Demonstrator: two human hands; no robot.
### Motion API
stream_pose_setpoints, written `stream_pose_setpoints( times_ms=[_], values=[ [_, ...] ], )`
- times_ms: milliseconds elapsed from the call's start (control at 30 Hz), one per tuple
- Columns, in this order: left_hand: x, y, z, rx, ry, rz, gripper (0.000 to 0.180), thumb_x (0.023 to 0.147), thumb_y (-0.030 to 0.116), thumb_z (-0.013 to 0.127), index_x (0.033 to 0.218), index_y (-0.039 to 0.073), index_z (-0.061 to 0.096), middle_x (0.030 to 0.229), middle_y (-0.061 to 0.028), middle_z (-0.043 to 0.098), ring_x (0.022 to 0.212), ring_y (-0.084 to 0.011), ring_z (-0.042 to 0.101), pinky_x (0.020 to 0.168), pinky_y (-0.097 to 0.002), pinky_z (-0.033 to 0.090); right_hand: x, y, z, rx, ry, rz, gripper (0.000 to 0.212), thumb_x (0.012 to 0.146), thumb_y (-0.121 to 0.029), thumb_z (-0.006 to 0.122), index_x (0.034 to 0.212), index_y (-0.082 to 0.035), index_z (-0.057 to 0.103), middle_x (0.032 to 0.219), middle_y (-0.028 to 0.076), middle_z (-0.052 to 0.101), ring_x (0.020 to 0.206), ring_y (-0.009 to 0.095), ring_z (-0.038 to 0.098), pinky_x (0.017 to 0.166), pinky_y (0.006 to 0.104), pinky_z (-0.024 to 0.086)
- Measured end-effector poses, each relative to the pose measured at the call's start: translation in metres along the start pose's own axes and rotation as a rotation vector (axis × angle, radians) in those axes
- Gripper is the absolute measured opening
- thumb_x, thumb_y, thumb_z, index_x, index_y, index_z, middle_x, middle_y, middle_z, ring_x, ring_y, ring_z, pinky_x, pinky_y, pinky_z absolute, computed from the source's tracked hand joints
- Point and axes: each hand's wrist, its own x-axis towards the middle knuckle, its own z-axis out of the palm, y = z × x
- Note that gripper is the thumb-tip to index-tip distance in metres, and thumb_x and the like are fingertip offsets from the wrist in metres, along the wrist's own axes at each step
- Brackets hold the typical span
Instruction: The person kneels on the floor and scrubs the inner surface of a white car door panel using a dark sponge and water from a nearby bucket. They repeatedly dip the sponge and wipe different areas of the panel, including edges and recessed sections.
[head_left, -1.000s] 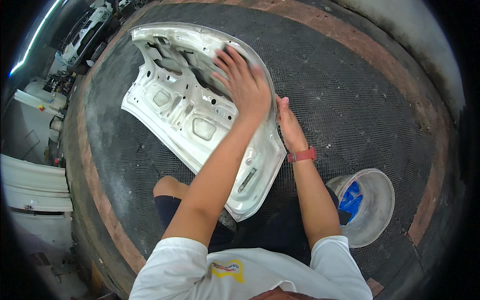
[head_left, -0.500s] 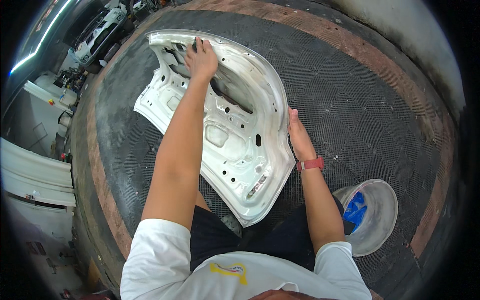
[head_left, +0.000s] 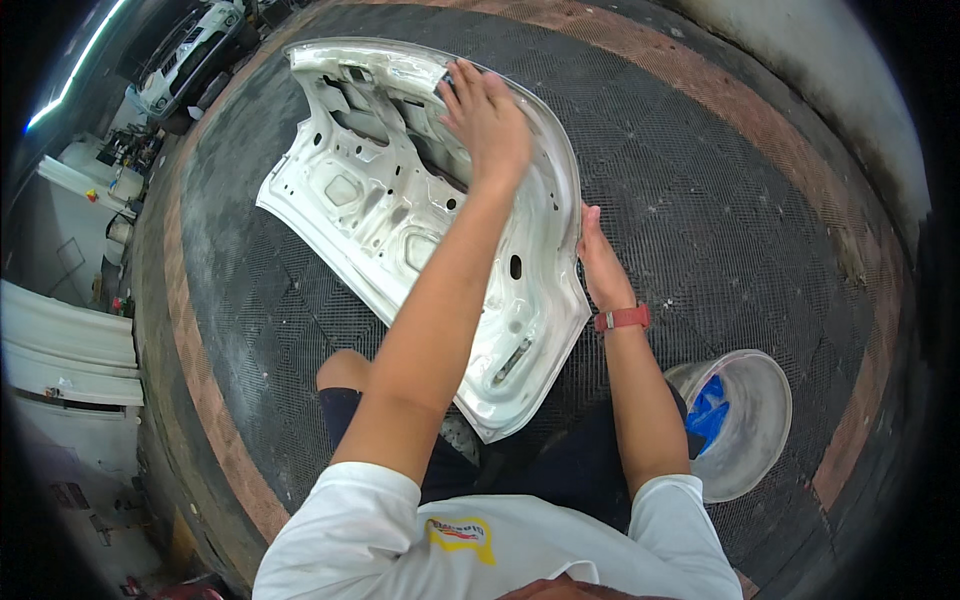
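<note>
White car panel (head_left: 400, 225): left of right hand, beneath left; holed face turned up-left, long axis running near-right to far-left. Right hand (head_left: 604, 266): open, flat against outer edge, presumably bracing. Left hand (head_left: 489, 130): fingers bent around dark pad (head_left: 443, 84) (mostly hidden), at far rim.

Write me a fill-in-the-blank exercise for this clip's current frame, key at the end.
1. The hand over the panel is the person's ____ one.
2. The band on the right wrist is ____.
3. The thing inside the bucket is ____.

Missing words: left; red; blue.
</note>
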Motion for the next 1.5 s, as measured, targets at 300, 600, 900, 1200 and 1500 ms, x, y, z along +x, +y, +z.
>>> stream_pose_setpoints(
  times_ms=[300, 600, 900, 1200, 1500],
  values=[
    [-0.093, -0.008, 0.041, 0.036, -0.089, 0.384, 0.080, 0.117, 0.047, 0.032, 0.175, 0.002, 0.001, 0.183, -0.0226, 0.003, 0.169, -0.0457, -0.004, 0.128, -0.0726, -0.007, 0.004, 0.017, -0.012, 0.211, -0.043, 0.010, 0.103, 0.107, -0.081, 0.021, 0.175, -0.003, 0.017, 0.181, 0.013, 0.022, 0.167, 0.028, 0.020, 0.135, 0.0445, 0.016],
    [-0.070, -0.007, 0.046, 0.196, -0.013, 0.431, 0.083, 0.115, 0.045, 0.039, 0.175, 0.002, 0.001, 0.183, -0.0248, 0.002, 0.167, -0.0500, 0.000, 0.125, -0.0775, -0.006, 0.001, 0.013, -0.020, 0.269, 0.005, 0.114, 0.103, 0.108, -0.080, 0.022, 0.175, -0.003, 0.012, 0.183, 0.014, 0.016, 0.169, 0.027, 0.011, 0.136, 0.0435, 0.009],
    [-0.045, -0.028, 0.018, 0.490, -0.017, 0.691, 0.079, 0.115, 0.051, 0.036, 0.177, 0.011, 0.007, 0.184, -0.0169, 0.006, 0.170, -0.0374, 0.011, 0.128, -0.0750, -0.003, 0.002, 0.010, -0.015, 0.258, -0.034, 0.083, 0.104, 0.108, -0.080, 0.021, 0.175, -0.001, 0.011, 0.183, 0.016, 0.013, 0.170, 0.028, 0.005, 0.136, 0.0460, 0.003],
    [0.038, -0.007, -0.024, 0.252, -0.069, 0.052, 0.077, 0.117, 0.048, 0.024, 0.174, -0.002, 0.011, 0.181, -0.0241, 0.017, 0.169, -0.0378, 0.012, 0.130, -0.0714, -0.004, -0.007, -0.008, 0.002, 0.245, 0.050, 0.112, 0.096, 0.111, -0.074, 0.022, 0.173, 0.000, 0.023, 0.180, 0.017, 0.024, 0.168, 0.027, 0.018, 0.136, 0.0418, 0.012],
    [-0.114, -0.009, 0.045, 0.286, -0.139, 0.412, 0.086, 0.113, 0.044, 0.044, 0.175, 0.000, 0.004, 0.181, -0.0294, 0.003, 0.168, -0.0469, 0.002, 0.127, -0.0763, -0.004, -0.005, 0.004, -0.001, 0.438, -0.007, 0.076, 0.102, 0.109, -0.078, 0.022, 0.173, 0.002, 0.018, 0.180, 0.016, 0.025, 0.167, 0.026, 0.022, 0.136, 0.0404, 0.014]
  ],
)
